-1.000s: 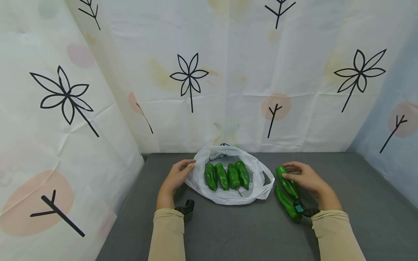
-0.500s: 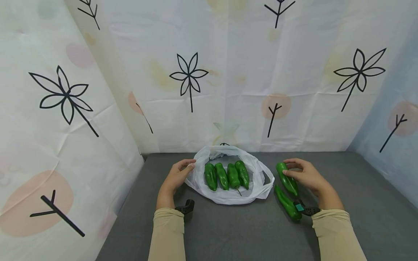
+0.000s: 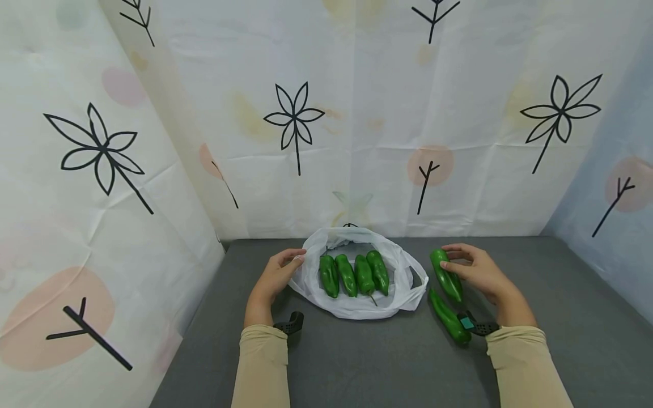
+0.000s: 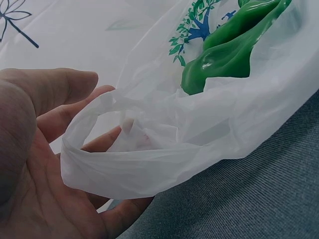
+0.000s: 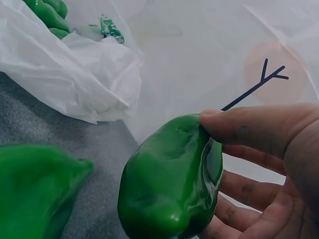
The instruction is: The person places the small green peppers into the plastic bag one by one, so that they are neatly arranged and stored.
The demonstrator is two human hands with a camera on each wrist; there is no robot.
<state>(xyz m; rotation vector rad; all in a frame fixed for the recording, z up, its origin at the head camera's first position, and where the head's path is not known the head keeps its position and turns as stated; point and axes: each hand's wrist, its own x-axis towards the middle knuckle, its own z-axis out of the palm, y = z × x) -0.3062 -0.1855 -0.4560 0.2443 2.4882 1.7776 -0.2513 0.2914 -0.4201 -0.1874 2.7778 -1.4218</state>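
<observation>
My right hand (image 3: 482, 276) pinches a long green pepper (image 3: 445, 272) between thumb and fingers, to the right of a white plastic bag (image 3: 339, 309). In the right wrist view the held pepper (image 5: 167, 181) is seen end-on, with the thumb on its upper side. A second loose pepper (image 3: 449, 317) lies on the table below it. Several green peppers (image 3: 347, 276) lie side by side in the bag's open mouth. My left hand (image 3: 275, 277) is at the bag's left side. In the left wrist view, relaxed fingers (image 4: 60, 117) touch the bag's handle loop (image 4: 124, 172) from behind, thumb apart from it.
A grey cloth-covered table (image 3: 367, 368) carries everything. Patterned white curtains (image 3: 352, 187) stand along the back and sides, close behind the bag. The bag's right handle (image 3: 418, 280) sticks out toward the held pepper.
My right hand has shifted slightly up and away with the pepper, widening the gap to the loose pepper. My left hand and the bag stay in place.
</observation>
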